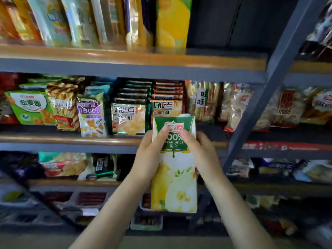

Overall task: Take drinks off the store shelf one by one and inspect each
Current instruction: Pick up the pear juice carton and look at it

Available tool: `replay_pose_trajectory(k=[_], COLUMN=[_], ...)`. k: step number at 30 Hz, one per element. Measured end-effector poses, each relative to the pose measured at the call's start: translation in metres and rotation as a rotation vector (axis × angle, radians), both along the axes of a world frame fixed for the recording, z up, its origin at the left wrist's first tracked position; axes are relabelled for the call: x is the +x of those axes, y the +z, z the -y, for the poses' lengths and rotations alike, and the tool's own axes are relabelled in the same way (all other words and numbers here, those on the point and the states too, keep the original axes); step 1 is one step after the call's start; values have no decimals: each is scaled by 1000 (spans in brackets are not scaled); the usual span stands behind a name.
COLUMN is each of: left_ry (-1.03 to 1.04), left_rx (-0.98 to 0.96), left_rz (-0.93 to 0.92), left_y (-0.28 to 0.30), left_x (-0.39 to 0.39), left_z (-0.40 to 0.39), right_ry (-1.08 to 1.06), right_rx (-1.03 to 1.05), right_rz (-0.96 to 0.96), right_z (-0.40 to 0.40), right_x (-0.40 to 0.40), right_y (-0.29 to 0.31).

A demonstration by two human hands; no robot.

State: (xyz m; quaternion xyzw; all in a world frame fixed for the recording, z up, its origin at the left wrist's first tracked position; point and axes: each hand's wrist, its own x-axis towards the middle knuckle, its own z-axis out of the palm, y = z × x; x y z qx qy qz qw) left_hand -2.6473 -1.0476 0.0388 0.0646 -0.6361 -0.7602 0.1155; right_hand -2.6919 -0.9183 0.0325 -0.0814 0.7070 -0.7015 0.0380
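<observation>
Left hand (149, 155): fingers curled round the left side of the pear juice carton (174, 177), thumb on its front. Carton: upright, held off the shelf (71, 140), before the middle tier's front edge. Right hand (203, 151): grips the carton's right side, thumb on label.

Glossy printed-card juice carton (173, 177)

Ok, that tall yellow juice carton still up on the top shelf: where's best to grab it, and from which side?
Probably from its right: the yellow carton has open space there, while packets crowd its left. Wrap the tall flat side panels around mid-height, as both hands, left and right, do now on the upper part of the pear juice carton. It stands upright, so draw it straight out.
</observation>
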Motion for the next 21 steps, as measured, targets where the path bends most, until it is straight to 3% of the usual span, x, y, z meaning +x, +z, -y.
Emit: replay_pose_trajectory(k=[3,8,12,21], left_ry=[-4,-18,-20,-58], left_rx=[-26,-135,-172,-184], left_rz=[129,224,225,148], left_y=[-33,-71,-77,-78], left_x=[0,1,-5,-24], left_z=[-2,-9,-15,-16], right_ry=[14,-12,-31,74], right_rx=[-59,-75,-63,-263], right_rz=[141,196,125,90], right_z=[-6,-15,-18,-29], right_x=[4,-4,-13,-25], right_y=[-30,-58,-75,-83])
